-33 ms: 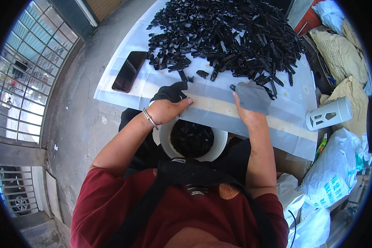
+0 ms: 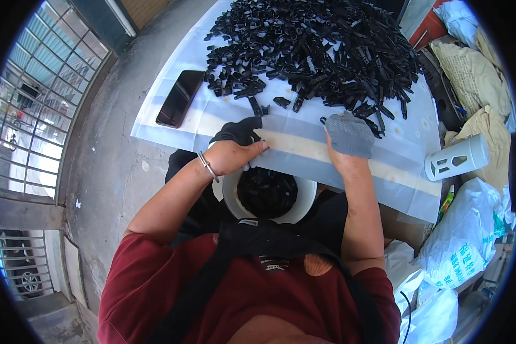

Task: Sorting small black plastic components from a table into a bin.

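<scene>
My left hand (image 2: 238, 146), in a partial black glove with the thumb bare, is over the near edge of the sheet-covered table (image 2: 295, 143). Its fingers are curled, and what they hold, if anything, is hidden. My right hand (image 2: 350, 137), in a grey knit glove, is closed at the table's near side. A small black plastic piece (image 2: 323, 120) shows at its fingertips. Below the edge, between my legs, a white bucket (image 2: 308, 198) holds dark pieces. A large heap of black plastic pieces (image 2: 315, 57) covers the far part of the table, with a few loose ones in front.
A phone (image 2: 180, 98) lies at the table's left. On the right edge lies a pale grey plastic cylinder (image 2: 457, 157) with cut-outs. Sacks (image 2: 470, 74) and white plastic bags (image 2: 458, 246) crowd the right side. A barred window (image 2: 46, 97) stands left, beyond the concrete floor (image 2: 114, 126).
My left hand has shifted very slightly. Otherwise nothing visibly differs.
</scene>
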{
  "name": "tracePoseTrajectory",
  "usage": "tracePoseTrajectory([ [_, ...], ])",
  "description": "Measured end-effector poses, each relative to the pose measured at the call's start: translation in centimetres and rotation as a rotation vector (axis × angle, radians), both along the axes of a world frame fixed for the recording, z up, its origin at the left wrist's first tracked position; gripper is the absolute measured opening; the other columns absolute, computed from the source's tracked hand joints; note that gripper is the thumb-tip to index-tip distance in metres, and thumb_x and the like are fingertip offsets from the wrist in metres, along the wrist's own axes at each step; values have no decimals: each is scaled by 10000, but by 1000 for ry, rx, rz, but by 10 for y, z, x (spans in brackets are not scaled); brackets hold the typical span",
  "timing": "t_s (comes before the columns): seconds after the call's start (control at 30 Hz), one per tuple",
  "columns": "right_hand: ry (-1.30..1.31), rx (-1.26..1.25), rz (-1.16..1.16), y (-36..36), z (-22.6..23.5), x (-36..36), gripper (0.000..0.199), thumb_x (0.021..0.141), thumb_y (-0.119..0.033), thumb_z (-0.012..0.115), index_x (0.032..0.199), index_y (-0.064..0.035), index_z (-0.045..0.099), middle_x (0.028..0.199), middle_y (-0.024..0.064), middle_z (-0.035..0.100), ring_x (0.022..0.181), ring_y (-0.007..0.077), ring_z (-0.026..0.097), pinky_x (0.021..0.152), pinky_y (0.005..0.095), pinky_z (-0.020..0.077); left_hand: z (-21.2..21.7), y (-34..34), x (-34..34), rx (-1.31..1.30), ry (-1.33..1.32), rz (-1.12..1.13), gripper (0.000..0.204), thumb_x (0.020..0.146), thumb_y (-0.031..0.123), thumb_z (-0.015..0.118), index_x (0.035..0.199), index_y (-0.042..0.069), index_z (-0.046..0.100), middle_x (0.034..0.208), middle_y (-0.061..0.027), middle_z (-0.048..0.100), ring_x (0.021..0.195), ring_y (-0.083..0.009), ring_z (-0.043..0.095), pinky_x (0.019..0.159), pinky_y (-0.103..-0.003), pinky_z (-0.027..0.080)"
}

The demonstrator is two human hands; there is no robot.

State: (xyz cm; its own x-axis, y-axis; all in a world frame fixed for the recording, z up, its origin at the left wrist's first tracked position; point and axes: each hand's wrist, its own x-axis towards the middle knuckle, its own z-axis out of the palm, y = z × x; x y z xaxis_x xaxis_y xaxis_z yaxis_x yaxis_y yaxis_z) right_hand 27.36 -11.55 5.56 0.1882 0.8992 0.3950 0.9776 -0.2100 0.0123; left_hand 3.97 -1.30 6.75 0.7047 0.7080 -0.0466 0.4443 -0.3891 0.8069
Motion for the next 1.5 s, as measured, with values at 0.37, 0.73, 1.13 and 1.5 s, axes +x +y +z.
tracePoseTrajectory([
  [0.37, 650, 12, 610, -10, 13, -73, 231, 776, -170, 632, 953, -29, 584, 881, 115, 612, 799, 278, 578, 729, 351, 438, 10, -12, -8, -310, -272, -190, 328, 840, 243, 598, 1077, 20, 561, 831, -17, 619, 721, -67, 531, 645, -210, 453],
  [0.73, 605, 75, 563, -9, 22, -70, 215, 805, -193, 599, 956, -39, 603, 855, 112, 615, 794, 290, 566, 734, 355, 435, 11, -24, -12, -381, -284, 60, 429, 941, 338, 361, 765, 3, 565, 577, -29, 536, 499, -91, 469, 477, -240, 394],
  [1.13, 181, 181, 624, -5, 4, -86, 167, 774, -244, 571, 836, -89, 591, 728, 90, 587, 706, 259, 568, 625, 386, 438, 9, -31, -3, 54, -239, -81, 329, 918, 212, 354, 785, -20, 545, 723, -232, 561, 703, -405, 535, 615, -403, 436],
  [1.5, 6, 7, 168, 52, 19, -30, 274, 723, -86, 567, 991, -130, 606, 814, 121, 580, 759, 293, 565, 635, 392, 450, 1, 32, 31, 798, 140, 82, 215, 803, 194, 522, 950, 62, 606, 907, -147, 594, 756, -300, 593, 648, -369, 476],
])
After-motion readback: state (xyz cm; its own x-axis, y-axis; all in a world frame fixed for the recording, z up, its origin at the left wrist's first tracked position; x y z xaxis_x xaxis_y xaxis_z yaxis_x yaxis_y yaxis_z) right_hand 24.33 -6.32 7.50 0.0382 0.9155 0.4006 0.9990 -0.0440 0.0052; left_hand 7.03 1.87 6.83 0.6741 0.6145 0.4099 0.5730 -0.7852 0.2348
